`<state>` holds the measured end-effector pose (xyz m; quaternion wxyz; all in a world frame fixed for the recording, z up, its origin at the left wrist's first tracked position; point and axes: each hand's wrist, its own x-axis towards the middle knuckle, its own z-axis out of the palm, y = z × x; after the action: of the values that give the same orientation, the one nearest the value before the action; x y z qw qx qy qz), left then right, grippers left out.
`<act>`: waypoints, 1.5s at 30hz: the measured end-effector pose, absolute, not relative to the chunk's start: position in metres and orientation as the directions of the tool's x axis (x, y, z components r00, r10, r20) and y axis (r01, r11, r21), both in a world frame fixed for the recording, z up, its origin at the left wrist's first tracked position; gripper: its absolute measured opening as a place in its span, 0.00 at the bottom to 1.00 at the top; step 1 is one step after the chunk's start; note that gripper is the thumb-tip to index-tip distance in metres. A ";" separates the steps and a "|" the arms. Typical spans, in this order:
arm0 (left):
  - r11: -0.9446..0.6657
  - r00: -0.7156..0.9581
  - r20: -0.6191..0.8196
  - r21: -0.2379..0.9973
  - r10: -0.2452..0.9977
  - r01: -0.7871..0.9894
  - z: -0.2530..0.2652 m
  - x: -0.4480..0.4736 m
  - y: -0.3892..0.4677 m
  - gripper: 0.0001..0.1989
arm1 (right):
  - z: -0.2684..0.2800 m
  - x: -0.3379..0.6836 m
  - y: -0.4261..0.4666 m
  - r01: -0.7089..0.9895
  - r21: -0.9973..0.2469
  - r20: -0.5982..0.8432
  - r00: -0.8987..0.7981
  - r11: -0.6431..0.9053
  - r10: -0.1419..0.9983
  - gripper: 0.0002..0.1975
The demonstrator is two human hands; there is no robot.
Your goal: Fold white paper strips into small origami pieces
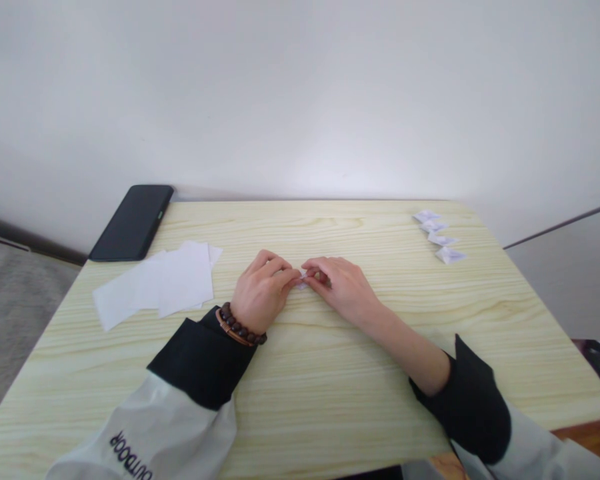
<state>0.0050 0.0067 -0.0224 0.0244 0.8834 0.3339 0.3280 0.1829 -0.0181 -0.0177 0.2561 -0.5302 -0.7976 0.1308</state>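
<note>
Both of my hands meet over the middle of the table, pinching a small piece of folded white paper [303, 283] between them. My left hand [266, 285], with a dark bead bracelet at the wrist, holds its left side with thumb and fingers together. On its right side, the thumb and forefinger of my right hand [343, 283] are closed on it. Most of the folded paper is hidden by the fingertips, so its exact shape cannot be made out. Several small pointed folded paper pieces [450, 255] stand in a row at the far right.
Loose white paper sheets [187, 280] lie overlapping to the left of my left hand. A dark phone or tablet [133, 223] rests at the back left corner. The pale wood-grain table [330, 400] meets a white wall [300, 100] at its back edge.
</note>
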 end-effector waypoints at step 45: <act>-0.708 0.551 0.465 0.295 0.693 0.642 -0.024 0.008 0.006 0.08 | -0.017 0.179 -0.020 0.812 -0.169 0.288 -0.502 0.559 0.816 0.13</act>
<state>0.0082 0.0061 -0.0240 0.0453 0.8794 0.3795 0.2838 0.1791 -0.0197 -0.0165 0.1691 -0.4696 -0.8665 0.0058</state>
